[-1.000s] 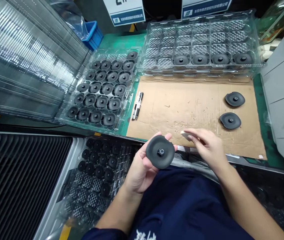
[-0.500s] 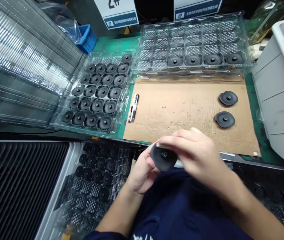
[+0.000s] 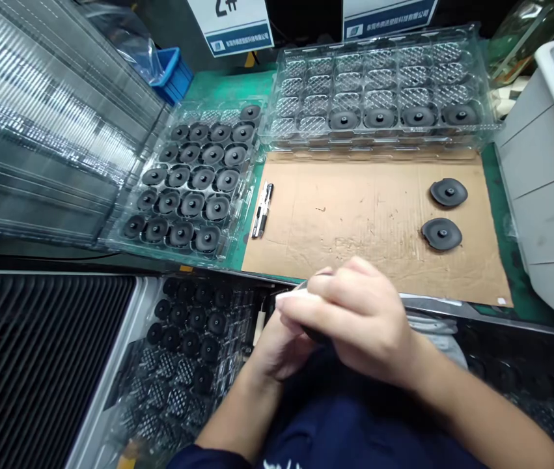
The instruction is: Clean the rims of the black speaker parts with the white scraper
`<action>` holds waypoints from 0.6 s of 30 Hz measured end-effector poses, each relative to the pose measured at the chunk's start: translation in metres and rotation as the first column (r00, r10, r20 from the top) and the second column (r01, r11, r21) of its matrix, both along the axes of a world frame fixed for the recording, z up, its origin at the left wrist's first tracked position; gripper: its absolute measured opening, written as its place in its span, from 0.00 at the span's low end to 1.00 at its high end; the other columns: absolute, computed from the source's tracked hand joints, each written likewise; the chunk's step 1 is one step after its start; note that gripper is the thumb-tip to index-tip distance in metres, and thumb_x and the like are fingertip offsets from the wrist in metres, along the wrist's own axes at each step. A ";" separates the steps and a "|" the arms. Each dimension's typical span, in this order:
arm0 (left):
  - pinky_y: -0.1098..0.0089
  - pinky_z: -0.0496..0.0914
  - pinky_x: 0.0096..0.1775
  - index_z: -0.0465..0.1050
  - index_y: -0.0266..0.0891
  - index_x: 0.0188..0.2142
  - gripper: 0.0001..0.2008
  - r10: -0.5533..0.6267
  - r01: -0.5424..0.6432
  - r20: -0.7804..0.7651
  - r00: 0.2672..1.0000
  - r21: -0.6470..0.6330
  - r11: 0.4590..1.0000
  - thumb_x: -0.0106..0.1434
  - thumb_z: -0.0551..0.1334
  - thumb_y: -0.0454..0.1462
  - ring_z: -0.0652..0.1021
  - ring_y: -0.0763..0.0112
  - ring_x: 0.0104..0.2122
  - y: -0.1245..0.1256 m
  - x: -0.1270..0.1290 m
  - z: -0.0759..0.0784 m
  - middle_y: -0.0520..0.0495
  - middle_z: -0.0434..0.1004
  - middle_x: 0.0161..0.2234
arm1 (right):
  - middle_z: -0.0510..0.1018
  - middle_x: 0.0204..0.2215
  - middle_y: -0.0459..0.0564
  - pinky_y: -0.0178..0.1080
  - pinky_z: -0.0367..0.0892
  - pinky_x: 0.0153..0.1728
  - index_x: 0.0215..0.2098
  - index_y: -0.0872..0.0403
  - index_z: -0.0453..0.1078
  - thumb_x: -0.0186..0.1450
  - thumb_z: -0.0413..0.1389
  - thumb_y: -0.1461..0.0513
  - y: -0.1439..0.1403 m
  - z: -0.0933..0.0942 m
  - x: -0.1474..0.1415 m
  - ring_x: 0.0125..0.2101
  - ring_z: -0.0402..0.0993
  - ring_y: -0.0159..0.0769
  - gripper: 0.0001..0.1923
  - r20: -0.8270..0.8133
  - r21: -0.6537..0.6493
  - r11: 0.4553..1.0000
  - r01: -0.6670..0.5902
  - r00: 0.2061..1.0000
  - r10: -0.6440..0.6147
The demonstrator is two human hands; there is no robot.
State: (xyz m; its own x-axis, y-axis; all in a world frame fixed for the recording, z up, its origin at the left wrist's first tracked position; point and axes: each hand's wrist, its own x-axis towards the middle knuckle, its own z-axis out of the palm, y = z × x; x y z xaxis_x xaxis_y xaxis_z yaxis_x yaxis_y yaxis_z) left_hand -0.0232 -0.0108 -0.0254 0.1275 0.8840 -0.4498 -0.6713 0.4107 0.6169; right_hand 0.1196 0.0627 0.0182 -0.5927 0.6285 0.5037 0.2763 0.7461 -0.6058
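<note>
My left hand (image 3: 277, 342) holds a round black disc part (image 3: 314, 336) just off the near edge of the bench; only a sliver of the part shows. My right hand (image 3: 355, 319) lies across it, pinching a small pale tool (image 3: 290, 296) whose tip points left over the part. Two more black disc parts (image 3: 448, 193) (image 3: 441, 234) lie on the brown cardboard mat (image 3: 355, 215) to the right. A clear tray (image 3: 193, 179) at the left is full of black discs. A clear tray (image 3: 379, 85) at the back has black discs only in its front row.
A pen (image 3: 262, 208) lies at the cardboard's left edge. A white bin (image 3: 545, 169) stands at the right. Stacked clear trays (image 3: 37, 124) fill the left. A lower tray of discs (image 3: 189, 339) sits under the bench edge beside a ribbed black panel (image 3: 37, 358).
My right hand came from the cardboard's near edge over to the left hand with the pale tool and now covers the disc, which was in plain view a second ago.
</note>
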 end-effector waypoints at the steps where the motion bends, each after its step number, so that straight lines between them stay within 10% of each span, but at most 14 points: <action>1: 0.70 0.70 0.44 0.73 0.39 0.46 0.25 0.008 -0.009 0.013 1.000 0.022 1.000 0.50 0.68 0.48 0.76 0.64 0.42 0.001 -0.001 0.001 0.49 0.76 0.38 | 0.78 0.33 0.45 0.37 0.57 0.33 0.44 0.50 0.71 0.66 0.48 0.67 0.003 -0.006 0.002 0.31 0.70 0.30 0.13 -0.029 -0.056 0.998 0.010 1.000 -0.011; 10: 0.63 0.68 0.51 0.67 0.45 0.52 0.31 0.025 -0.031 0.101 0.995 0.063 0.998 0.49 0.68 0.48 0.73 0.55 0.51 0.006 -0.010 0.012 0.43 0.69 0.54 | 0.80 0.37 0.49 0.38 0.67 0.36 0.41 0.51 0.74 0.65 0.51 0.61 0.001 -0.110 0.034 0.36 0.74 0.36 0.11 0.207 -0.505 0.792 0.344 0.939 -0.275; 15: 0.62 0.69 0.51 0.67 0.45 0.52 0.32 0.045 -0.049 0.083 0.996 0.053 0.997 0.49 0.69 0.47 0.73 0.55 0.50 0.008 -0.003 0.011 0.44 0.69 0.54 | 0.77 0.40 0.49 0.35 0.65 0.29 0.47 0.51 0.70 0.66 0.50 0.60 -0.005 -0.063 0.021 0.29 0.70 0.31 0.13 0.120 -0.474 0.782 0.405 0.910 -0.398; 18: 0.65 0.68 0.51 0.67 0.44 0.53 0.31 0.069 -0.072 0.048 0.996 0.067 0.995 0.50 0.69 0.46 0.72 0.57 0.51 0.009 0.000 0.011 0.44 0.70 0.53 | 0.76 0.41 0.50 0.37 0.65 0.36 0.51 0.53 0.66 0.65 0.51 0.64 -0.011 -0.016 0.006 0.35 0.70 0.33 0.16 -0.079 -0.266 0.918 0.296 0.942 -0.326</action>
State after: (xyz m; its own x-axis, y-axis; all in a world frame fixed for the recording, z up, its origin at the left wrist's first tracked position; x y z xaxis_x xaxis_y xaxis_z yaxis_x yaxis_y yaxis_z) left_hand -0.0232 -0.0015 -0.0142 0.0829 0.9200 -0.3831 -0.7252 0.3193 0.6100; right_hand 0.1258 0.0517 0.0023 -0.2925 0.8844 0.3637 0.3843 0.4569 -0.8022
